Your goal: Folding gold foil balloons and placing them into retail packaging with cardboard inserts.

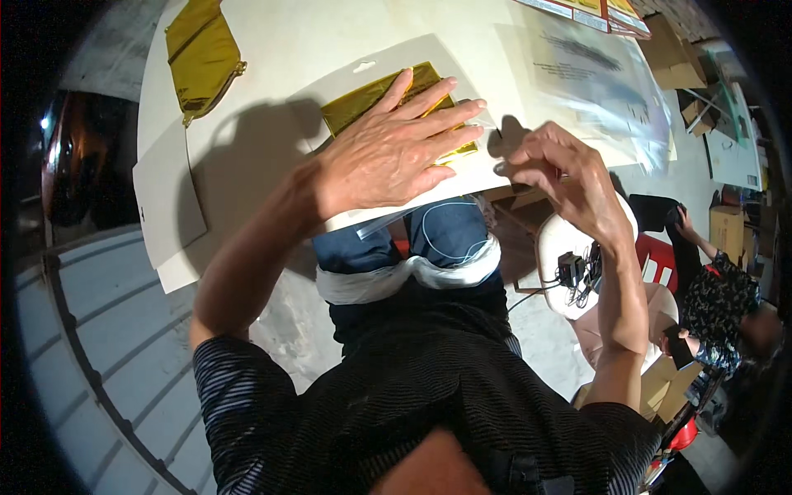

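My left hand [392,153] lies flat with fingers spread over a shiny gold pouch [342,114]. Beneath the pouch is a pale card [364,66] with a hang hole near its far edge. Most of the pouch's near part is hidden by the hand. To the right of it, my right hand [569,169] is held over the table edge with thumb and fingertips pinched together. Whatever is between those fingertips is too small to make out. Another gold pouch [204,62] with a zip lies at the far left of the white table [272,37].
Clear plastic sleeves [598,91] cover the table's right side, below printed cardboard [590,15]. A pale card [172,190] lies at the left edge. On a white stool [551,239] sits a black power adapter [569,268] with cable. Another person [718,301] is at the right, near cardboard boxes [726,231].
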The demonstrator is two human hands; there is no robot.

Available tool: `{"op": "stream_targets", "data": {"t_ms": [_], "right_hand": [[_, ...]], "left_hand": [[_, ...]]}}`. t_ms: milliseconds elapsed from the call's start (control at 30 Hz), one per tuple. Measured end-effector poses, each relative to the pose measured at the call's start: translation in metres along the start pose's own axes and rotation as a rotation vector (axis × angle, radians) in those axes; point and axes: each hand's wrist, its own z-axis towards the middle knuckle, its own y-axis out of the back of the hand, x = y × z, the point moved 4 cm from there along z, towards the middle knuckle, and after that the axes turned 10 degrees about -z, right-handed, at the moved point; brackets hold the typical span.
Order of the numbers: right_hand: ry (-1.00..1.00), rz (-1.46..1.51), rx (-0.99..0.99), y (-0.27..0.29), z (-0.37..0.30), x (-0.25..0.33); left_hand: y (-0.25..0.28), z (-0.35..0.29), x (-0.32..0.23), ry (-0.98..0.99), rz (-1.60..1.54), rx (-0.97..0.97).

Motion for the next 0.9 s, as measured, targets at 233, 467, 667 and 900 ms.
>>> {"op": "stream_targets", "data": {"t_ms": [233,467,667,900], "right_hand": [[0.155,-0.234,0.052,-0.012,0.025,-0.006],[0.303,-0.601,-0.059,-0.022,0.013,-0.003],[0.450,-0.528,-0.042,-0.046,-0.025,0.014],[0.184,-0.127,0.815,-0.101,-0.135,-0.013]], "left_hand": [[0.001,0.000,-0.001,0.013,0.007,0.017],[0.001,0.001,-0.001,0.000,0.022,0.001],[-0.001,-0.001,0.000,-0.010,0.001,-0.019],[-0.002,-0.003,0.000,-0.003,0.018,-0.026]]}}
